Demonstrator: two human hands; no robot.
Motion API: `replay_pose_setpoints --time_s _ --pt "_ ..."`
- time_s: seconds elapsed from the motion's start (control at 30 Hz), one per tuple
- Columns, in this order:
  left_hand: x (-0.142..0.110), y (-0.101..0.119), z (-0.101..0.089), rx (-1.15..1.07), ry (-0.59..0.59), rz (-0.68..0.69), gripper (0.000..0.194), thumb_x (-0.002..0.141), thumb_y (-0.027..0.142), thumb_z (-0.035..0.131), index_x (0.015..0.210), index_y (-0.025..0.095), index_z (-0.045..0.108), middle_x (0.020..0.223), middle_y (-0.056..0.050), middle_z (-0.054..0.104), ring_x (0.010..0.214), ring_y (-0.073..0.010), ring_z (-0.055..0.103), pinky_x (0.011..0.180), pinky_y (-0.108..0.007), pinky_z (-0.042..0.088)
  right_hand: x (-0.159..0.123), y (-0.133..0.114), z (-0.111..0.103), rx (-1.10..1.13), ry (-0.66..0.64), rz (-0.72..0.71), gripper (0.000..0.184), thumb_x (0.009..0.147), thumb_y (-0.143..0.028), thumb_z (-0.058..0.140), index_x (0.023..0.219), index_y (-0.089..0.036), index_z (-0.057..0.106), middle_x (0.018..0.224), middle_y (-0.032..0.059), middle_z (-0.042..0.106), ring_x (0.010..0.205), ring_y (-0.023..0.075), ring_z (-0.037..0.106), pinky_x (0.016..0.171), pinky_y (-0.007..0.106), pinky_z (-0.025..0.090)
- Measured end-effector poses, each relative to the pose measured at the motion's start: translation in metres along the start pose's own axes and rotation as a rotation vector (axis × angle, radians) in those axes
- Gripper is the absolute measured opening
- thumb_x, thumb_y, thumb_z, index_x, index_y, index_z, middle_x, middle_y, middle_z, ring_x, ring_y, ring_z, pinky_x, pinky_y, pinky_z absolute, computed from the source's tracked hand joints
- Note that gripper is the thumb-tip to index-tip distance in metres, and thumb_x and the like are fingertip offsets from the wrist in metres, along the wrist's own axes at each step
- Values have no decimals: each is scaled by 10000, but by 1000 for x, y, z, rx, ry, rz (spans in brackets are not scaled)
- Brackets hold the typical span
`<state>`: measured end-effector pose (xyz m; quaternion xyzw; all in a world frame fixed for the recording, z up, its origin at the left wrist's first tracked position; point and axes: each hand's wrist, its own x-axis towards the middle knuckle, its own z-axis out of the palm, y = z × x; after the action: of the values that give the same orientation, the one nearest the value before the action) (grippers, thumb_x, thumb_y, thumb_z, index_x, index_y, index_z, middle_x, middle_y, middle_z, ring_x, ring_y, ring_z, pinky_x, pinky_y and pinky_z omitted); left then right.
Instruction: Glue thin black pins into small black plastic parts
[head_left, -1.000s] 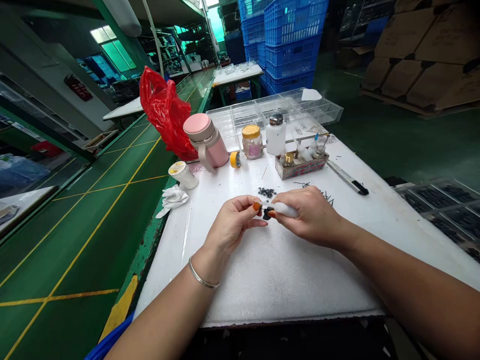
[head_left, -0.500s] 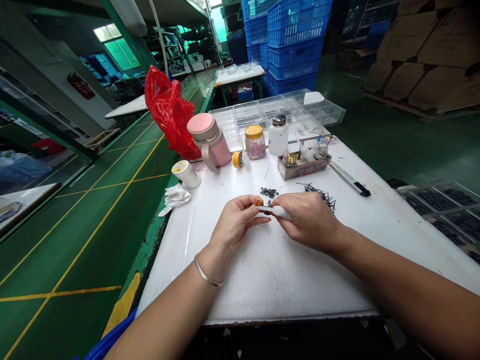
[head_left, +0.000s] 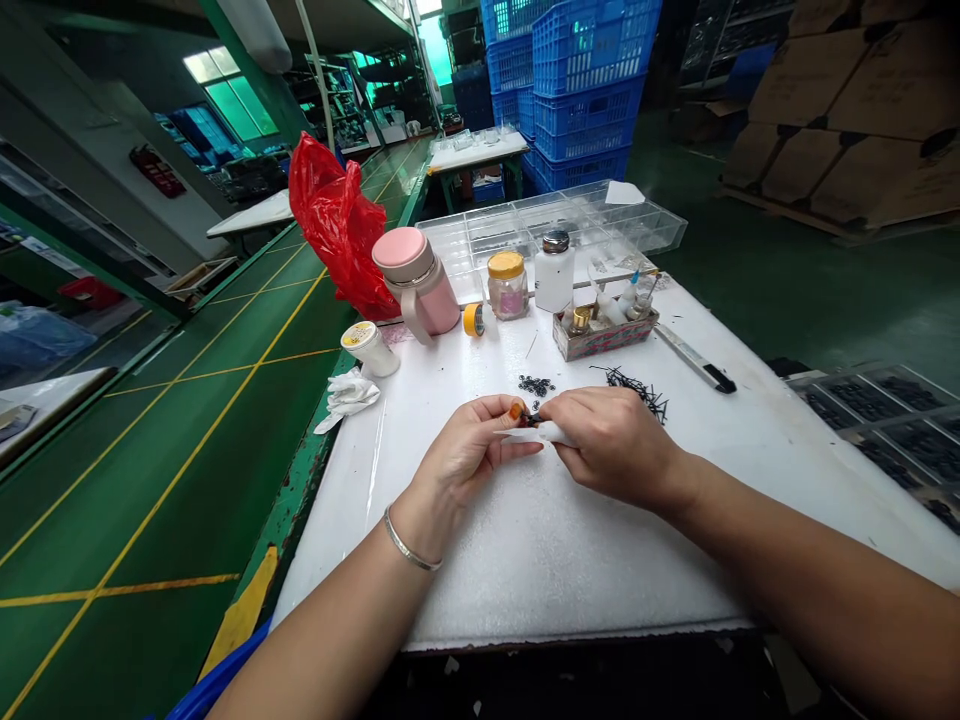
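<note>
Near the middle of the table my two hands meet. My left hand [head_left: 480, 440] pinches a small dark part [head_left: 530, 419] between thumb and fingers, with an amber-coloured piece [head_left: 516, 410] at the fingertips. My right hand [head_left: 611, 430] is closed around a small white bottle with a pointed nozzle [head_left: 551, 433]. Its nozzle points left, across the left fingers and just below the dark part; whether they touch I cannot tell. Just beyond lie a pile of small black rings [head_left: 536, 385] and a heap of thin black sticks [head_left: 637, 392].
At the back stand a pink mug [head_left: 416, 285], a yellow tape roll [head_left: 473, 320], a yellow-lidded jar [head_left: 508, 285], a white bottle [head_left: 554, 272] and a box of small bottles [head_left: 606, 333]. A utility knife [head_left: 697, 360] lies right, white gloves [head_left: 349, 397] left.
The white nozzle has turned and shifted slightly down, and more of the dark part shows above it. Both hands stay in nearly the same place.
</note>
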<state>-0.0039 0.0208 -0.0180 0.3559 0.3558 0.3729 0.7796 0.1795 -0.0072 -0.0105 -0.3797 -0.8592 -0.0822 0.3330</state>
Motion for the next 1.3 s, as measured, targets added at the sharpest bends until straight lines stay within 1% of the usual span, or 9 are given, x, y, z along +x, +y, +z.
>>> replay_pose_setpoints --time_s 0.13,0.23,0.37,0.43,0.5,0.63,0.9,1.17,1.3 --pt "-1 0 2 47 -8 102 155 723 124 770 846 151 680 876 -12 610 794 -119 610 714 -269 619 1 1 1 34 13 62 164 773 -108 523 794 -111 685 739 77 721 630 204 654 577 308 388" --pt "-1 0 3 127 64 271 163 799 212 736 957 205 700 919 -8 631 849 -133 613 728 -265 608 2 4 0 85 14 139 148 839 -157 548 793 -125 686 732 62 719 628 183 646 582 288 377" --pt "-3 -2 4 357 163 518 203 884 338 663 1028 219 742 977 -49 700 949 -171 637 761 -253 581 5 7 -6 202 15 280 219 896 -259 564 748 -144 677 636 21 658 566 144 583 564 269 345" --pt "-5 -3 6 471 187 603 208 894 339 651 1031 225 757 1039 -65 721 990 -197 652 777 -270 576 7 7 -8 254 10 335 238 891 -274 574 703 -153 657 590 0 615 534 125 537 551 263 325" --pt "-8 -4 8 570 199 648 196 899 320 643 1023 235 769 1076 -69 726 1013 -216 660 809 -296 572 8 6 -10 279 17 369 249 875 -268 589 653 -160 620 557 -15 576 505 109 486 539 258 305" --pt "-11 -4 11 679 215 672 168 885 285 656 986 258 788 1074 -61 733 1017 -224 662 893 -322 550 8 3 -10 295 21 403 275 859 -271 604 606 -169 562 541 -18 548 500 102 443 536 258 284" --pt "-11 -4 13 683 210 697 162 863 224 671 949 279 796 1049 -44 741 987 -221 667 939 -356 542 8 2 -8 327 -10 464 284 868 -294 598 614 -169 592 566 -1 591 525 115 471 554 268 290" --pt "-13 -6 14 630 182 693 188 877 216 651 980 291 788 1088 -36 733 1030 -218 660 939 -359 552 7 -3 -7 344 48 477 245 853 -258 604 629 -160 618 566 -4 595 522 111 482 553 258 309" --pt "-12 -4 13 596 174 648 157 858 229 676 955 260 795 1090 -58 733 1033 -228 666 938 -354 552 8 -3 -6 376 59 488 232 852 -247 600 637 -165 629 575 -4 609 530 115 503 563 252 331"
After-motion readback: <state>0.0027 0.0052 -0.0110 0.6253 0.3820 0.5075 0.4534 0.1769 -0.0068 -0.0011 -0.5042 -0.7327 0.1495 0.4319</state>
